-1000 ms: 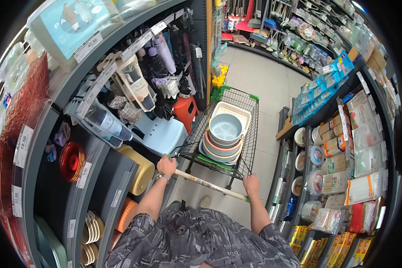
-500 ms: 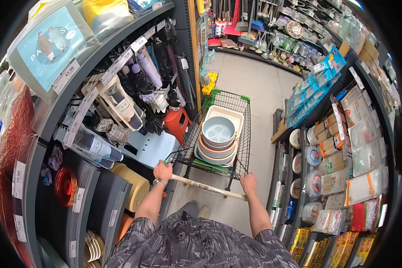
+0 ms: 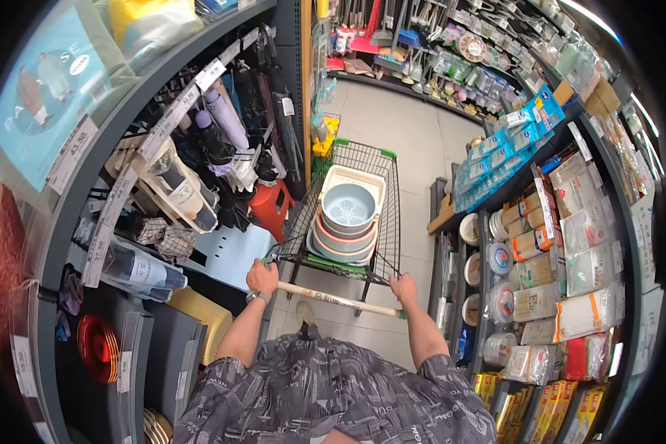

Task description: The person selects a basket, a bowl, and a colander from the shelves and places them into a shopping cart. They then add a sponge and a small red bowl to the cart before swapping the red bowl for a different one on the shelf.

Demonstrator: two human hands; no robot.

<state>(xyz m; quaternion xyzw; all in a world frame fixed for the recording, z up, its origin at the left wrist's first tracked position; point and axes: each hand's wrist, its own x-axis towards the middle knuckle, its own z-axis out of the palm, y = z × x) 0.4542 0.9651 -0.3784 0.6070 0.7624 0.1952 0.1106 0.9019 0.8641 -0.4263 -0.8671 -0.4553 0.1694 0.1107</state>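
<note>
My left hand (image 3: 262,276), with a watch on its wrist, is closed round the left end of a shopping cart handle (image 3: 333,297). At the right end of the same bar my right hand (image 3: 404,287) is closed, by the cart's corner; its fingers are partly hidden. In the wire shopping cart (image 3: 389,229) sits a stack of round plastic basins, topped by a grey-blue colander (image 3: 348,207) with a flower-like hole pattern. Behind the stack a cream rectangular plastic basket (image 3: 355,176) leans in the cart.
On the left, shelves carry umbrellas (image 3: 228,118), a pale blue stool (image 3: 233,251) and red plates (image 3: 98,348). Packs of disposable tableware (image 3: 584,266) line the right shelf, with blue hanging packets (image 3: 510,148) jutting out. Tiled floor (image 3: 392,111) leads to a brush rack (image 3: 459,59).
The cart and both my hands have moved forward along the aisle; the shelves have slid back past me. My hands keep their places on the handle.
</note>
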